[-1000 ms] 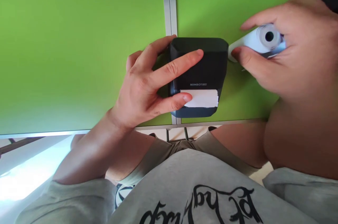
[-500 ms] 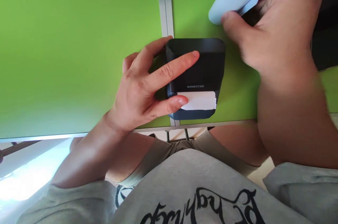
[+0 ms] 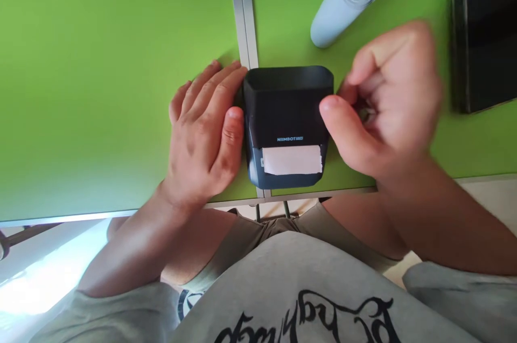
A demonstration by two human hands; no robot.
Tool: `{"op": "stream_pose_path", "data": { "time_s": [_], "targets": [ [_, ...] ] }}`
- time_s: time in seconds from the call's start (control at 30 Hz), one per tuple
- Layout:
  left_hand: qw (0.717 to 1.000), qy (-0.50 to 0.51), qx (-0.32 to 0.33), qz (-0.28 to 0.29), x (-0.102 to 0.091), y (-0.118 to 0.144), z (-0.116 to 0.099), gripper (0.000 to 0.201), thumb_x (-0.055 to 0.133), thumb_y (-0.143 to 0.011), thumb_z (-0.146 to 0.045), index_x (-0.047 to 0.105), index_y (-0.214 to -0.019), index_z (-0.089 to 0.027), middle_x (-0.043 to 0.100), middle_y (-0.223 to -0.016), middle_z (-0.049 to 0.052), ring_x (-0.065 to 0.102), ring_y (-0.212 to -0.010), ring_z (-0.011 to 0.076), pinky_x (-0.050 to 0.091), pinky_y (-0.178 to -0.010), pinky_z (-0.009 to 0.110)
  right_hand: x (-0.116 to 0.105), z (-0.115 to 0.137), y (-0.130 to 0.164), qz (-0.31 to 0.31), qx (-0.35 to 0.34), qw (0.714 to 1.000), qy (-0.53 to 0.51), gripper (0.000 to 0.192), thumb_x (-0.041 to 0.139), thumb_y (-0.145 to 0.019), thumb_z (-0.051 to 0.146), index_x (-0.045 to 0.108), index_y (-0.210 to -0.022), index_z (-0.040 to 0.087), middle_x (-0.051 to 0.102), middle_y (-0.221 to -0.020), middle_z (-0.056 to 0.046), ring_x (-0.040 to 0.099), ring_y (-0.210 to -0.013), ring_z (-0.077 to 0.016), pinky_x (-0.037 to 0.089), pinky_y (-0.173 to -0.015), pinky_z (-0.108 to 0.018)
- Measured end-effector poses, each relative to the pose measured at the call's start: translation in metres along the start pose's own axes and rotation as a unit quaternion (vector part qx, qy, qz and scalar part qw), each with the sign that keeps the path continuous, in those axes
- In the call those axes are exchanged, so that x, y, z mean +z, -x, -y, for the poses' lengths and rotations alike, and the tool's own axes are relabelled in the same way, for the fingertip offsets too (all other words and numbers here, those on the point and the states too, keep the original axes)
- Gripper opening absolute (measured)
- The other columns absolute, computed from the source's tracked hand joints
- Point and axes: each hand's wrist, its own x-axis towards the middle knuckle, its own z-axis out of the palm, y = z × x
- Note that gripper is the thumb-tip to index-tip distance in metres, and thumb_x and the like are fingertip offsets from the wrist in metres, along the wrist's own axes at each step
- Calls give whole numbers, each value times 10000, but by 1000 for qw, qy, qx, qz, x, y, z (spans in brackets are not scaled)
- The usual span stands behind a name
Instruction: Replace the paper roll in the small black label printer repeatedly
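A small black label printer (image 3: 288, 111) lies on the green table, its "NIIMBOT" lettering above a short white strip of paper (image 3: 293, 160) at the front slot. My left hand (image 3: 204, 130) rests on the table along the printer's left side, fingers stretched out, holding nothing. On the other side, my right hand (image 3: 388, 100) is slightly blurred, its fingers loosely curled and the thumb apart. That thumb tip reaches the printer's right edge; whether it presses there I cannot tell. Behind them lies a white paper roll (image 3: 339, 9), untouched, its dark core hole showing at one end.
The green table (image 3: 100, 74) has a metal seam strip (image 3: 242, 9) running up to the printer. A black flat object (image 3: 488, 36) lies at the right. My legs and grey shirt (image 3: 291, 278) are below the table's front edge.
My right hand has let go of the paper roll and moved down to the printer's right side. My left hand has slid off the printer's top to its left side.
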Motion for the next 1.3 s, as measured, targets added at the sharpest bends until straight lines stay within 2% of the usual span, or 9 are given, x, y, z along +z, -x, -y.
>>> {"op": "stream_pose_path", "data": {
  "time_s": [0.2,0.37,0.63,0.77,0.9,1.0,1.1,1.17,1.3],
  "targets": [
    [1000,-14,-2,12,0,-2,2,431,291,-1075,-378,588,-1368,-269,595,-1512,8,489,-1486,256,374,-1248,486,4,-8,-9,11,-19,1000,15,231,632,-936,353,465,-1056,249,416,-630,80,356,-519,-58,277,-552,-290],
    [1000,-2,15,5,0,-2,4,415,341,-1069,-382,608,-1327,-196,611,-1493,60,509,-1465,276,392,-1224,497,3,-3,-9,13,-18,999,23,252,645,-916,354,484,-1074,244,404,-610,77,339,-520,-62,277,-561,-297],
    [1000,16,3,2,-2,1,-1,412,372,-1059,-335,588,-1372,-178,614,-1467,109,533,-1436,279,407,-1222,481,3,-7,-10,7,-32,999,30,240,641,-915,361,489,-1064,250,390,-605,71,341,-506,-63,292,-552,-292],
    [998,48,0,28,-7,16,-15,521,338,-1050,-312,473,-1484,-58,524,-1499,238,526,-1419,301,460,-1180,479,3,-7,-9,8,-24,999,34,253,631,-918,387,480,-1073,255,392,-605,68,348,-511,-76,279,-558,-296],
    [997,40,10,61,-7,33,-22,640,305,-1056,-464,338,-1594,-120,408,-1594,237,436,-1499,343,433,-1207,498,4,-5,-11,3,-27,999,36,309,662,-901,442,484,-1060,247,377,-590,75,335,-509,-79,292,-566,-298],
    [997,17,20,76,-1,40,-20,905,366,-994,-687,112,-1666,-136,285,-1661,268,327,-1564,406,411,-1217,562,5,-2,-13,1,-21,999,41,318,655,-898,459,478,-1059,248,375,-585,76,332,-509,-81,302,-571,-297],
    [997,-31,48,53,7,43,-17,1221,506,-850,-857,-35,-1670,-132,281,-1665,288,303,-1576,412,416,-1213,569,5,-1,-14,-1,-4,999,51,281,631,-893,405,470,-1069,256,385,-591,69,338,-517,-86,310,-583,-295],
    [996,-59,62,33,11,43,-15,1285,558,-809,-873,-34,-1672,-127,329,-1646,289,355,-1555,397,442,-1194,542,5,-2,-14,-3,-5,999,48,278,633,-882,385,476,-1069,254,372,-593,68,326,-514,-85,311,-585,-295],
    [996,-65,63,1,13,44,-12,1179,568,-851,-825,61,-1681,-159,443,-1600,246,486,-1475,371,496,-1136,487,5,-4,-13,2,-7,999,48,289,637,-892,430,488,-1071,259,353,-593,66,337,-517,-91,313,-594,-296]
  ]
}}
